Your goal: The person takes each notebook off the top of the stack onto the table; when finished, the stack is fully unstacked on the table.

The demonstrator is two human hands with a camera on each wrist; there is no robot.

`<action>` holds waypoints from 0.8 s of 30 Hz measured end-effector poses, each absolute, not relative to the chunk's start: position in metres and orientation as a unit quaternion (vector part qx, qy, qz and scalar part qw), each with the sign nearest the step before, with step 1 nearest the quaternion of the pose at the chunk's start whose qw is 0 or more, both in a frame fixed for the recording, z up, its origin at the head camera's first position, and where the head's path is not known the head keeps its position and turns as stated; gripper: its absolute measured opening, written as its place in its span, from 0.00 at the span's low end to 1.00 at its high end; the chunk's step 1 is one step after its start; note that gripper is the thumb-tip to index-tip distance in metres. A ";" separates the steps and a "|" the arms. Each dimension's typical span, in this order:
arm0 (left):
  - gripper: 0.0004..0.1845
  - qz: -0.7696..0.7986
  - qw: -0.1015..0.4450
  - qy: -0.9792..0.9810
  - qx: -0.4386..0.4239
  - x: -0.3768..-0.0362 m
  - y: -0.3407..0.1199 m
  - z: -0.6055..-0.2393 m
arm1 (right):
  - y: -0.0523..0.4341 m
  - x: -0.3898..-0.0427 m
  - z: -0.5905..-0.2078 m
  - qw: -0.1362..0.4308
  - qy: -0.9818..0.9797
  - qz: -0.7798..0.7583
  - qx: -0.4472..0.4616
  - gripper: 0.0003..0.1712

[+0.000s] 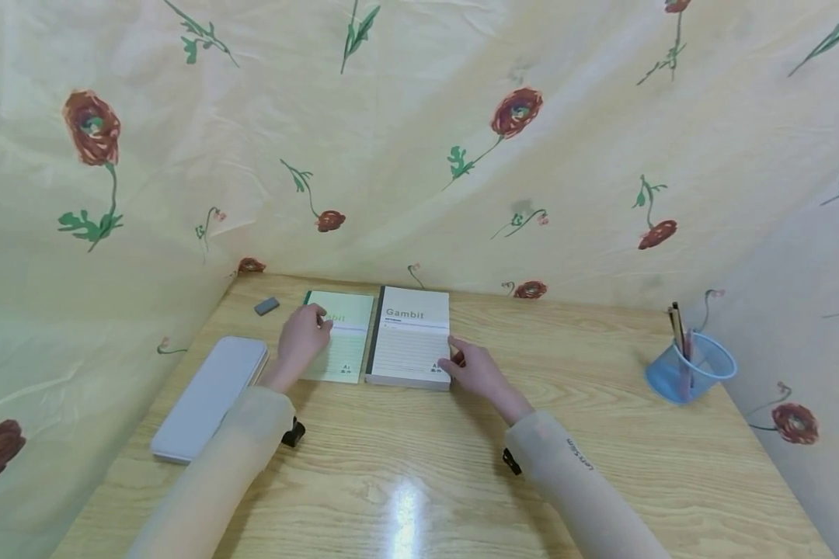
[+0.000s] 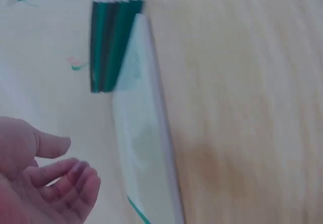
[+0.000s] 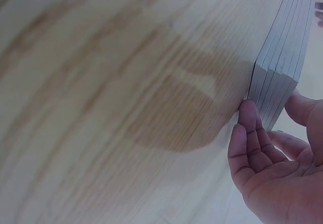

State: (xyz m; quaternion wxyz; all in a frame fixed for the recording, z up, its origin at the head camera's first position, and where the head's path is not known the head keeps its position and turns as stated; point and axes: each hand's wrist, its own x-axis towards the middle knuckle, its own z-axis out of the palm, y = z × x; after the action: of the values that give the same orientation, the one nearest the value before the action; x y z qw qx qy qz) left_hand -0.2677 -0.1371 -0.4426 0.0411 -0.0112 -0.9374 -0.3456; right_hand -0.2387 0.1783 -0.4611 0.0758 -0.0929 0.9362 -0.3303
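Note:
Side by side on the table lie a pale green notebook (image 1: 346, 353) and a thicker stack of white-covered notebooks (image 1: 407, 345) marked "Gambit". My left hand (image 1: 304, 340) hovers at the green notebook's left side, covering part of its cover. In the left wrist view that hand (image 2: 53, 186) has loosely curled fingers around nothing, apart from the notebook (image 2: 144, 118). At the stack's near right corner, my right hand (image 1: 481, 373) holds on. Its thumb is on the top and its fingers are at the lower side edge of the stacked notebooks (image 3: 282, 57) in the right wrist view.
A long white case (image 1: 210, 396) lies on the table's left side, beside my left forearm. Behind it sits a small grey eraser-like block (image 1: 267, 306). Toward the right edge, a blue mesh pen cup (image 1: 702, 369) leans with a few pens. Flowered cloth (image 1: 419, 155) hangs behind the table.

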 end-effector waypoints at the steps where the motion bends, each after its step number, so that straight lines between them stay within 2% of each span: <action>1: 0.17 -0.363 0.035 -0.931 -0.019 -0.269 -0.134 -0.442 | 0.179 -0.239 -0.462 0.075 0.936 -0.330 -0.092 0.35; 6: 0.15 -0.432 -0.004 -0.900 -0.055 -0.273 -0.117 -0.448 | 0.181 -0.241 -0.464 0.067 0.936 -0.333 -0.093 0.34; 14: 0.16 -0.462 -0.043 -0.884 -0.057 -0.271 -0.092 -0.470 | 0.180 -0.241 -0.461 0.055 0.928 -0.358 -0.091 0.33; 24: 0.16 -0.502 -0.049 -0.862 -0.044 -0.266 -0.083 -0.476 | 0.173 -0.246 -0.465 0.026 0.933 -0.354 -0.050 0.34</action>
State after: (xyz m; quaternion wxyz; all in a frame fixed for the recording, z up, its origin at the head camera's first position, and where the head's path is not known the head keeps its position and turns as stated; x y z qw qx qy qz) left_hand -0.2656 -0.0834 -0.4756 -0.0492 -0.0444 -0.8623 -0.5020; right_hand -0.2462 0.1725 -0.4651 0.0265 -0.0505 0.9334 -0.3543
